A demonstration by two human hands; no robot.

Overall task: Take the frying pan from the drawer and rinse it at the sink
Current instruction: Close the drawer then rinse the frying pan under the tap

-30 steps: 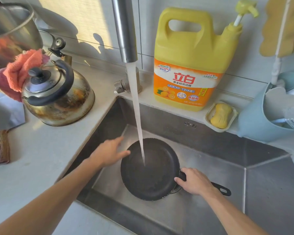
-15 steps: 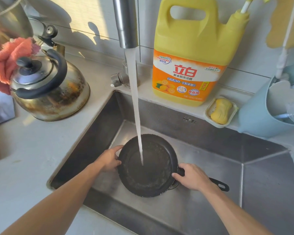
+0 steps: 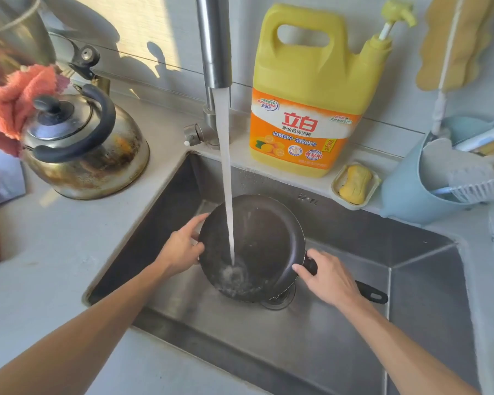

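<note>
The black frying pan (image 3: 264,243) is held inside the steel sink (image 3: 340,346), tilted so its far rim is raised toward the back wall. Water from the faucet (image 3: 213,41) streams onto the pan's inside and pools at its low near edge. My left hand (image 3: 181,246) grips the pan's left rim. On the right, my right hand (image 3: 330,276) is closed around the pan's black handle (image 3: 372,293), whose end sticks out past my wrist.
A stained steel kettle (image 3: 83,146) with an orange cloth (image 3: 17,98) beside it stands on the counter at the left. Behind the sink are a yellow detergent jug (image 3: 311,89), a soap dish (image 3: 355,185) and a blue utensil holder (image 3: 417,186).
My left hand went from open beside the pan to gripping its left rim. The pan, flat before, is now tilted with its far edge lifted.
</note>
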